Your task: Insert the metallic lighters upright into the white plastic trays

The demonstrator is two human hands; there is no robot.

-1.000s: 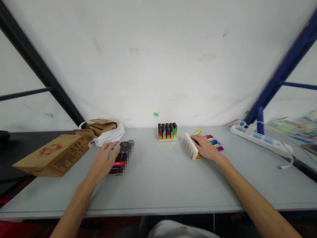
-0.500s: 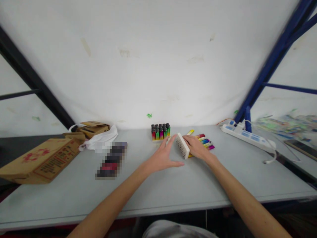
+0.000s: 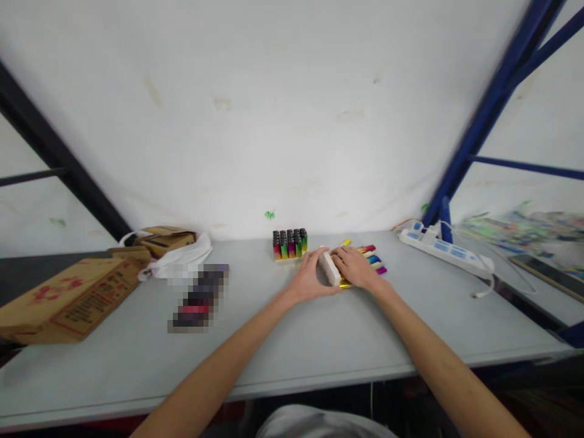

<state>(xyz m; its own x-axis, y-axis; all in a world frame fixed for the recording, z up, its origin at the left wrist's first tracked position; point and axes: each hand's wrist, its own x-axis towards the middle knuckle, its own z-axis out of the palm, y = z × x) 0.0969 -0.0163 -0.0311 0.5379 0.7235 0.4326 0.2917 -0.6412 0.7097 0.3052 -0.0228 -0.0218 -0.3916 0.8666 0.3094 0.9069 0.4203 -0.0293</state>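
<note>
A white tray (image 3: pixel 329 269) stands on its side edge, and my left hand (image 3: pixel 308 281) spans it with the thumb at the near end and the fingers at the far end. My right hand (image 3: pixel 354 267) lies over colourful lighters (image 3: pixel 378 260) on the tabletop, fingers stretched out toward the tray. Part of those lighters is hidden under it. Behind my hands, several lighters with black tops (image 3: pixel 291 244) stand upright in rows in a white holder.
On the left are a brown cardboard box (image 3: pixel 73 298), a smaller carton (image 3: pixel 166 240), a white plastic bag (image 3: pixel 187 255) and a pixelated dark item (image 3: pixel 201 298). A white power strip (image 3: pixel 447 250) with a cable lies at the right, near blue rack posts (image 3: pixel 479 121). A phone (image 3: pixel 550 274) is farther right.
My left hand has moved right and closed around the tray's ends. The tray's holed face has turned from view. My right hand has settled flatter over the lighters. The view has shifted slightly.
</note>
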